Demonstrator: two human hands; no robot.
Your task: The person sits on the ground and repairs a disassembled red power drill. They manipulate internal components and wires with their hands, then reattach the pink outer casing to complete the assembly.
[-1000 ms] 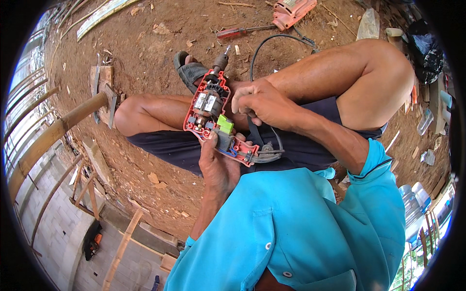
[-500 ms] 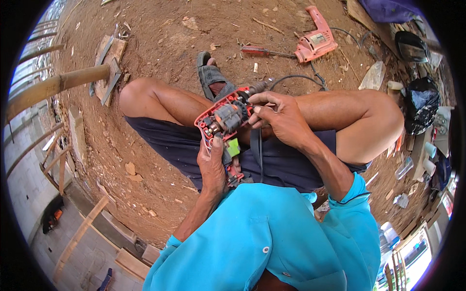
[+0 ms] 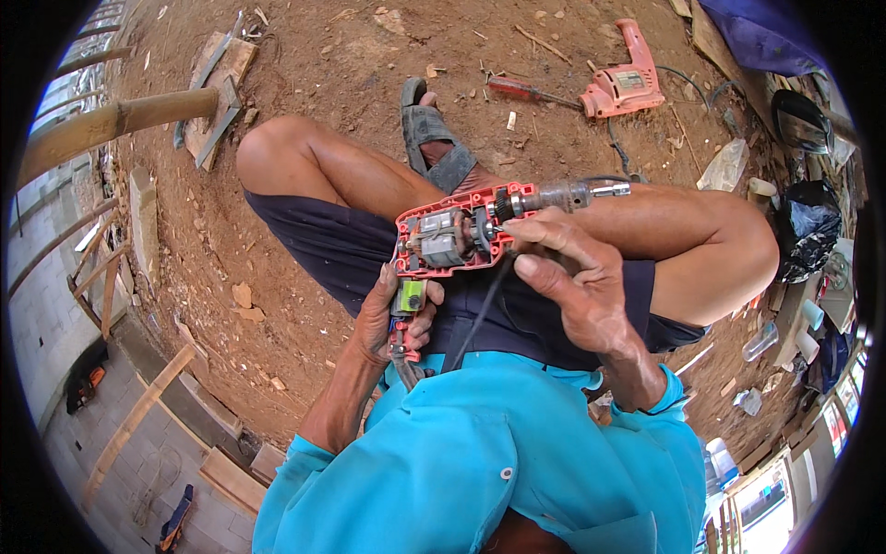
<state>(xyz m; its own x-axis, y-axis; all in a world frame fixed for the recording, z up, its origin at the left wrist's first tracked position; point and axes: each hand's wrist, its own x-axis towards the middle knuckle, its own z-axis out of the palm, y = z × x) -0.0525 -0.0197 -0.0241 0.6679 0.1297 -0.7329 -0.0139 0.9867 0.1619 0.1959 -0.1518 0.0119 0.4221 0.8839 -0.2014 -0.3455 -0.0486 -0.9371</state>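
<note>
1. Disassembled red drill (image 3: pixel 443 242) is in both hands, above the lap and between the two bent knees; its motor and its gear are exposed, and the chuck (image 3: pixel 565 195) points to the right.
2. The left hand (image 3: pixel 374 323) holds the drill by its handle; the fingers are curled around it, beside a yellow-green switch part (image 3: pixel 413 295).
3. The right hand (image 3: pixel 586 286) is at the gear end, with the fingers bent and near to the edge of the housing. The thumb stands a little apart from them; whether they pinch some small piece, I cannot tell.
4. A black cable (image 3: pixel 480 314) hangs down from near the housing, in front of the dark shorts.
5. On the soil lies a pale red second drill (image 3: pixel 616 97), which carries a pale label (image 3: pixel 630 79); its marks are too small for reading.
6. Beside this drill lies a screwdriver (image 3: pixel 517 89) with a red handle; its shaft points toward the drill.
7. On the exposed motor I cannot read any writing.
</note>
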